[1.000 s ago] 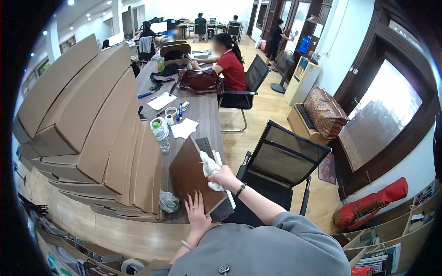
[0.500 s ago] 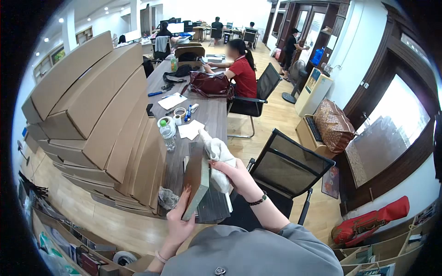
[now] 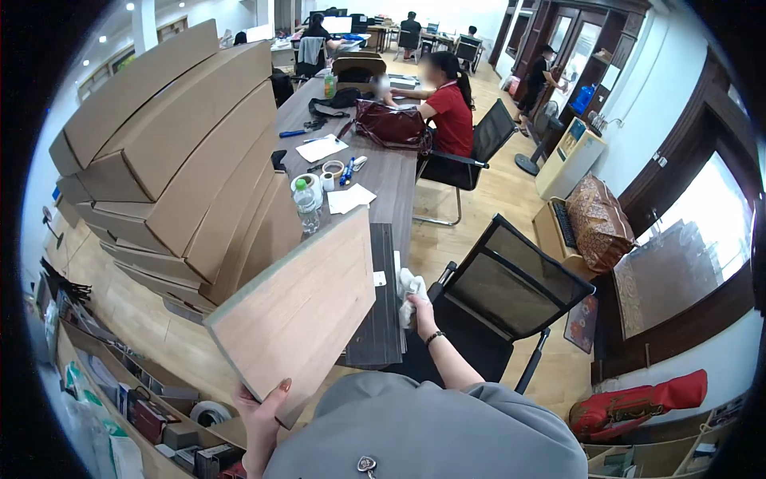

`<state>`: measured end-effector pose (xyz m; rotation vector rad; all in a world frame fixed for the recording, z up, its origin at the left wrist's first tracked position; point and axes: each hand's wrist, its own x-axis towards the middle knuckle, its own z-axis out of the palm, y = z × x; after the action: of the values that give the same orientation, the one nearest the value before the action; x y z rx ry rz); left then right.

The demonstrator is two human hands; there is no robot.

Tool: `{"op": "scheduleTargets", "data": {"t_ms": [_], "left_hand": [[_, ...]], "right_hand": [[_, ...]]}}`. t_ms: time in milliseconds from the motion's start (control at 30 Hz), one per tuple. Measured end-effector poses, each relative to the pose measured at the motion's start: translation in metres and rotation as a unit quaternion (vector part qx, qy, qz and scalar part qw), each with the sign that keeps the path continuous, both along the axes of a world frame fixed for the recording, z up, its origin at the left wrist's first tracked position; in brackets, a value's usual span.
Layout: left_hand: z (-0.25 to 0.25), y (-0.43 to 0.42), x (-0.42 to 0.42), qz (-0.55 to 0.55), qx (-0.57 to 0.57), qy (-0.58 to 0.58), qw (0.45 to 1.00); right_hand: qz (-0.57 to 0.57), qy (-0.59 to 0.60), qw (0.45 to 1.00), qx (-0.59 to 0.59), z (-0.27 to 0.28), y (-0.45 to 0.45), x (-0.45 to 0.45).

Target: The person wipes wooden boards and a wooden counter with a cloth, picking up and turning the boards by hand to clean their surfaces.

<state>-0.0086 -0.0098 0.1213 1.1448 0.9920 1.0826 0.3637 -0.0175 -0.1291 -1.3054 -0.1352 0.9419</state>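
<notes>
My left hand [image 3: 263, 411] grips the lower corner of a wooden board [image 3: 299, 307], thumb on its pale wood-grain face. The board is tilted, its broad face turned up toward me, and a grey-green edge runs along its top. Off to the right, my right hand [image 3: 423, 315] is closed around a crumpled white cloth [image 3: 412, 294], beside the table edge and apart from the board. Partly behind the board lies a dark grooved panel [image 3: 381, 319] with a small white label. A clear bottle with a green cap [image 3: 306, 206] stands just beyond the board.
Stacked cardboard boxes [image 3: 179, 160] rise on the left. Tape rolls [image 3: 332, 168], papers [image 3: 351, 198] and a dark red bag [image 3: 391, 124] lie on the table [image 3: 391, 182]. A person in red [image 3: 451, 116] sits farther along. A mesh chair [image 3: 519, 279] stands close on my right.
My left hand has swung the board down-left and turned its broad face toward me. My right hand has drawn the cloth away from the board, lower and to the right.
</notes>
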Motion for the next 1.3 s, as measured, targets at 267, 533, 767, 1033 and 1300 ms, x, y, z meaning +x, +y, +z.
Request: {"op": "scheduleTargets", "data": {"t_ms": [267,533,767,1033,1300], "left_hand": [[-0.023,0.019,0.003,0.054,-0.079,-0.102,0.99],[-0.107,0.047,0.015,-0.017,-0.23,-0.215,0.949],[-0.12,0.049,0.045,-0.113,-0.236,-0.229,0.938],[-0.17,0.058,0.053,-0.105,-0.285,-0.236,0.923],[-0.22,0.086,0.067,-0.139,-0.274,-0.292,0.906]], "right_hand": [[-0.074,-0.06,0.995,-0.012,-0.018,0.016,-0.038],[-0.179,-0.079,0.976,0.097,0.04,-0.018,0.007],[0.002,-0.301,0.952,0.062,0.082,-0.035,-0.013],[0.129,-0.556,0.818,-0.079,0.069,-0.008,-0.054],[0.34,-0.632,0.688,0.108,0.101,0.002,-0.13]]}}
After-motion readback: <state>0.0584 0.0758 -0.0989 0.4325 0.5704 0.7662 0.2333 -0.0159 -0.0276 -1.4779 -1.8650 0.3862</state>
